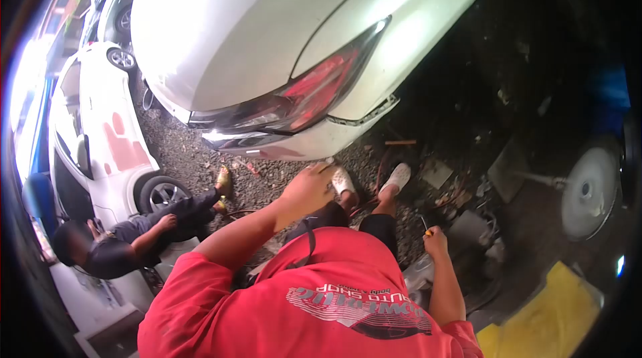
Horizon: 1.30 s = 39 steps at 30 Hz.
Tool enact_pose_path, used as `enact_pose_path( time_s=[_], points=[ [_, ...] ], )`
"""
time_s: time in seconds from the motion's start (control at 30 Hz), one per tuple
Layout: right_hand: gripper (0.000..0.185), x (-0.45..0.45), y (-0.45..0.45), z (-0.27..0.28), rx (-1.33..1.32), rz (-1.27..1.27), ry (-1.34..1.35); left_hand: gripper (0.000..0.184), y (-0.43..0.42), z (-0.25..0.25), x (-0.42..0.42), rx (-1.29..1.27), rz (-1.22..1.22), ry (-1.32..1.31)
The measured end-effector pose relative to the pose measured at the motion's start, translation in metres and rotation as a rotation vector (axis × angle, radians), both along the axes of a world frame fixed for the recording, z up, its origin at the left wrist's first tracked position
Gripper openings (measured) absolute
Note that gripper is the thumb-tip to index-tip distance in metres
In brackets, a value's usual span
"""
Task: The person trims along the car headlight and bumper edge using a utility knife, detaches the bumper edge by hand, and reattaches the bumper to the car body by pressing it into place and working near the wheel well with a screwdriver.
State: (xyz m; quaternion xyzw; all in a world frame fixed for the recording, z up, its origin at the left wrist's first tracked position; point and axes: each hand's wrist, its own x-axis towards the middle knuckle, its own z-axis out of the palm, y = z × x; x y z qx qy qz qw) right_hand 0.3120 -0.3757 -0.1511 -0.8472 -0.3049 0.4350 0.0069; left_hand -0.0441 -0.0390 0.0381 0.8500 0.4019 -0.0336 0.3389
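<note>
My left hand point(309, 187) reaches forward beside the lower edge of a white car's rear bumper point(304, 149). Its fingers look loosely spread, and I see nothing held in them; whether they touch the bumper I cannot tell. Low on my right side, my right hand point(436, 242) is closed around the yellow-orange handle of a screwdriver point(424, 224), its thin shaft pointing away from me. Above the bumper is the car's red and dark tail light point(314, 94). An open seam runs along the bumper's right-hand end.
A seated person point(137, 241) in dark clothes is at left, near a white car with reddish patches point(120, 140). At right stands a round fan point(588, 192). A yellow sheet point(545, 311) lies lower right. Gravel point(180, 147) and scattered debris cover the ground.
</note>
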Motion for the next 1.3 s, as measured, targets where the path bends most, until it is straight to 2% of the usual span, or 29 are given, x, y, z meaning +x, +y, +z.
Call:
enact_pose_path(
  time_s=[0.07, 0.13, 0.23, 0.33, 0.37, 0.43, 0.47, 0.5, 0.57, 0.6, 0.63, 0.7, 0.73, 0.77, 0.8, 0.87, 0.93, 1.03, 1.07, 1.1, 1.17, 1.2, 1.27, 1.3],
  points=[
    [0.034, 0.024, 0.004, -0.002, -0.01, 0.024, -0.045, 0.038, -0.006, -0.025, -0.039, 0.079, 0.094, -0.175],
    [0.034, 0.05, 0.0, -0.013, -0.001, 0.126, -0.105, 0.021, -0.002, -0.021, -0.068, -0.074, 0.169, 0.025],
    [0.033, 0.089, -0.001, -0.03, 0.025, 0.132, -0.077, 0.032, -0.003, 0.001, -0.09, -0.06, 0.246, 0.209],
    [0.032, 0.122, 0.006, -0.029, 0.042, 0.144, -0.079, 0.031, -0.014, 0.017, -0.09, -0.078, 0.4, 0.284],
    [0.032, 0.133, 0.008, -0.031, 0.046, 0.148, -0.089, 0.031, -0.021, 0.01, -0.089, -0.077, 0.405, 0.274],
    [0.03, 0.15, 0.012, -0.035, 0.06, 0.101, -0.082, 0.025, -0.035, -0.011, -0.085, 0.095, 0.476, 0.068],
    [0.03, 0.153, 0.019, -0.024, 0.063, 0.102, -0.087, 0.023, -0.031, 0.007, -0.068, -0.029, 0.48, 0.111],
    [0.029, 0.158, 0.025, -0.012, 0.057, 0.123, -0.098, 0.023, -0.031, 0.012, -0.051, -0.028, 0.48, 0.105],
    [0.027, 0.171, 0.035, 0.003, 0.049, 0.142, -0.114, 0.03, -0.032, 0.018, -0.021, 0.202, 0.494, -0.024],
    [0.028, 0.178, 0.035, 0.008, 0.062, 0.145, -0.118, 0.047, -0.025, 0.021, -0.011, 0.288, 0.4, -0.025],
    [0.028, 0.185, 0.036, 0.011, 0.077, 0.149, -0.121, 0.047, -0.017, 0.027, 0.003, 0.287, 0.402, -0.028],
    [0.029, 0.202, 0.031, 0.009, 0.066, 0.157, -0.141, 0.069, -0.002, 0.042, 0.029, 0.482, 0.388, -0.045],
    [0.029, 0.212, 0.03, 0.005, 0.059, 0.163, -0.16, 0.069, 0.007, 0.045, 0.039, 0.481, 0.389, -0.044],
    [0.029, 0.225, 0.023, -0.003, 0.059, 0.163, -0.16, 0.079, 0.017, 0.047, 0.048, 0.557, 0.44, -0.025],
    [0.029, 0.238, 0.011, -0.015, 0.116, 0.331, -0.149, 0.089, 0.026, 0.05, 0.056, 0.633, 0.49, -0.005],
    [0.028, 0.25, -0.001, -0.018, 0.175, 0.502, -0.133, 0.092, 0.043, 0.062, 0.067, 0.609, 0.519, 0.036],
    [0.028, 0.255, -0.005, -0.014, 0.055, 0.304, -0.108, 0.096, 0.057, 0.074, 0.077, 0.561, 0.564, 0.132],
    [0.03, 0.246, -0.001, 0.016, -0.08, -0.008, -0.093, 0.097, 0.072, 0.063, 0.083, 0.624, 0.579, 0.179],
    [0.03, 0.255, -0.008, 0.006, -0.08, -0.008, -0.092, 0.099, 0.075, 0.063, 0.086, 0.626, 0.596, 0.162],
    [0.031, 0.269, -0.024, -0.016, -0.045, 0.14, -0.065, 0.099, 0.078, 0.064, 0.088, 0.627, 0.593, 0.164],
    [0.032, 0.283, -0.049, -0.053, -0.009, 0.28, -0.036, 0.101, 0.082, 0.063, 0.094, 0.568, 0.623, 0.112],
    [0.03, 0.286, -0.057, -0.066, 0.103, 0.34, -0.103, 0.101, 0.082, 0.062, 0.097, 0.567, 0.618, 0.113],
    [0.029, 0.283, -0.056, -0.066, 0.214, 0.396, -0.168, 0.101, 0.081, 0.061, 0.101, 0.587, 0.655, 0.179],
    [0.029, 0.283, -0.05, -0.068, 0.114, 0.255, -0.105, 0.101, 0.081, 0.057, 0.099, 0.586, 0.651, 0.181]
  ],
)
